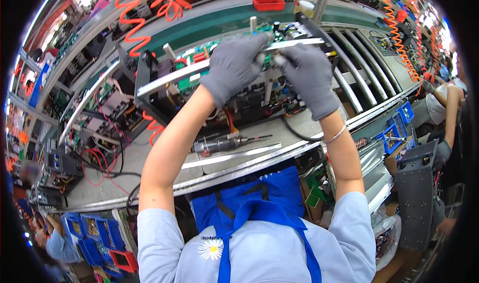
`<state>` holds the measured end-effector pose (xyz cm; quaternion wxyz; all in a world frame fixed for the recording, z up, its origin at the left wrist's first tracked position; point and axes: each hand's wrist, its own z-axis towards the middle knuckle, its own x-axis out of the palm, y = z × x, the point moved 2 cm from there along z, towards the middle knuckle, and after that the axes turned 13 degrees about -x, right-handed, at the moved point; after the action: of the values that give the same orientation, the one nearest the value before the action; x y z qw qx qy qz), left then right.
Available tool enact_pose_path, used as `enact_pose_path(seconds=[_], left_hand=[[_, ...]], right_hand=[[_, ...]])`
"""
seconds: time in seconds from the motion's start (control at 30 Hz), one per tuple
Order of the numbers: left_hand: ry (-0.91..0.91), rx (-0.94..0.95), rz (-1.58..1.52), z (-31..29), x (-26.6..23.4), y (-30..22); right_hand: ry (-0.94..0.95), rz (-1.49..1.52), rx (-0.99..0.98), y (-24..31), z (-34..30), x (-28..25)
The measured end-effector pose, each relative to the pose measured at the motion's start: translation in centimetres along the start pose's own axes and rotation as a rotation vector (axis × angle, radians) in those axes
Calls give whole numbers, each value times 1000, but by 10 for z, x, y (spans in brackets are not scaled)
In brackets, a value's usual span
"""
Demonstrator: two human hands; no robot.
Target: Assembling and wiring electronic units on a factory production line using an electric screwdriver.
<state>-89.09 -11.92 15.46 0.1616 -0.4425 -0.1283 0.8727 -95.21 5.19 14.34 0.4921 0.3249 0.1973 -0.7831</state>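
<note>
Both my hands, in grey knit gloves, work over an open black-framed chassis [144, 86] on the bench. Green circuit boards [187, 83] and wiring fill it, and a pale metal bar [172, 78] crosses its top. My left hand [234, 66] reaches over the bar, fingers bent toward the middle of the chassis. Opposite it, my right hand [310, 73] is closed in a pinch beside the bar. Small pale parts show between the fingertips, too blurred to name. Nearer me lies a power screwdriver [219, 144] with a thin bit.
A metal strip [234, 155] lies along the bench's near edge. On the right are conveyor rollers [361, 73] and blue bins [391, 136]. Another opened unit [102, 108] stands left. Orange coiled hoses [132, 26] hang overhead. A red tray [268, 3] sits behind the chassis.
</note>
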Motion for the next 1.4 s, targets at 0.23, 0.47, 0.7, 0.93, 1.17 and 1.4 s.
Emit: enact_pose_path(seconds=[0.23,0.47,0.7,0.93,1.17,1.4], left_hand=[[-296,128,-14,-60,-28,-24],[-355,-673,-186,-254,-26,34],[-670,-1275,-475,-344,-40,122],[-403,-1299,-632,-336,-48,146],[-535,-1144,-676,-303,-102,44],[-691,-763,-601,-265,-137,9]], right_hand=[[-94,66,93,-10,11,1],[-214,51,-118,27,-1,-16],[341,576,-271,132,-92,63],[493,442,-293,175,-127,133],[528,413,-343,164,-115,140],[257,591,-327,173,-82,91]])
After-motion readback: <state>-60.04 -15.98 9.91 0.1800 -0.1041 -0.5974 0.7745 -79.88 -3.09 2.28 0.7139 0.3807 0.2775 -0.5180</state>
